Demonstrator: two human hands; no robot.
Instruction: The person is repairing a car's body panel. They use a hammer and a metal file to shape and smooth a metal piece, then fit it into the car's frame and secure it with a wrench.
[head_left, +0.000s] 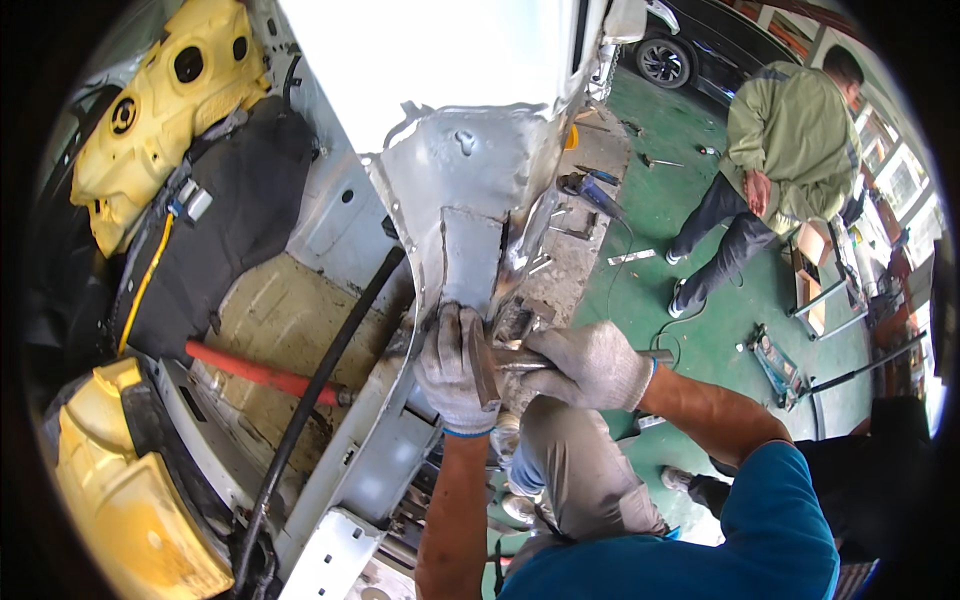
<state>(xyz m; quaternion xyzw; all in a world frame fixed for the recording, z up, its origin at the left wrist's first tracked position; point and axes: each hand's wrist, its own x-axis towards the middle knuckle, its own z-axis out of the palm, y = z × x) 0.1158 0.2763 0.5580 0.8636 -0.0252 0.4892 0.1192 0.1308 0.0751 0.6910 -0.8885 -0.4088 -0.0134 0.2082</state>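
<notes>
My right hand [585,365], in a light knit glove, is closed round the metal handle of a hammer [483,380], whose head lies against my left hand. My left hand [450,370], also gloved, has its fingers curled at the bare grey metal body panel [470,250] of a vehicle; what they grip is hidden. Both hands are low in the middle of the view, below a rough cut seam in the panel.
Left are yellow foam parts [150,120], a black hose [340,350] and a red hose [250,370]. Right, a person [780,150] stands on the green floor [640,300] by a floor jack [775,370]; a power tool [595,195] lies nearer. Another person's dark-clothed leg shows low right.
</notes>
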